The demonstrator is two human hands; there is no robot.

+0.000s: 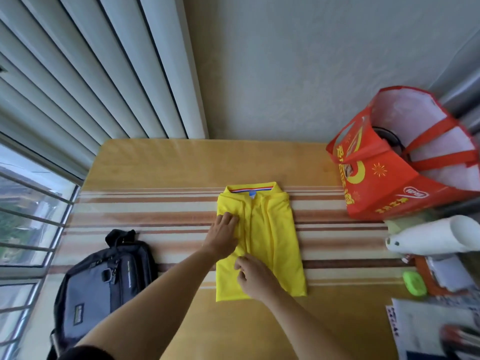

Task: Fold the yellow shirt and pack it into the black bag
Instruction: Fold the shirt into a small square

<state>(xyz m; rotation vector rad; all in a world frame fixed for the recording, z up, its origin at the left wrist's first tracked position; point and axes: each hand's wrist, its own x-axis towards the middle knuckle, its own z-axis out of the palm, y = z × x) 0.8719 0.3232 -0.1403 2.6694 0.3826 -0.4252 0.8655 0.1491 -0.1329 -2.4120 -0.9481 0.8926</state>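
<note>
The yellow shirt (275,237) lies on the table as a long narrow rectangle with both sides folded in and its collar at the far end. My left hand (224,235) rests flat on the shirt's upper left part with straight fingers. Lower down, my right hand (253,275) lies on the left flap with its fingers slightly bent; whether it pinches cloth is unclear. The black bag (104,279) lies at the table's near left corner, apart from the shirt, its zip closed as far as I can see.
The table (166,162) has a striped cloth across its middle. A red shopping bag (389,175) stands at the far right. A white object (436,236), a green soap-like thing (414,283) and papers (426,328) crowd the right edge. A window (23,211) is on the left.
</note>
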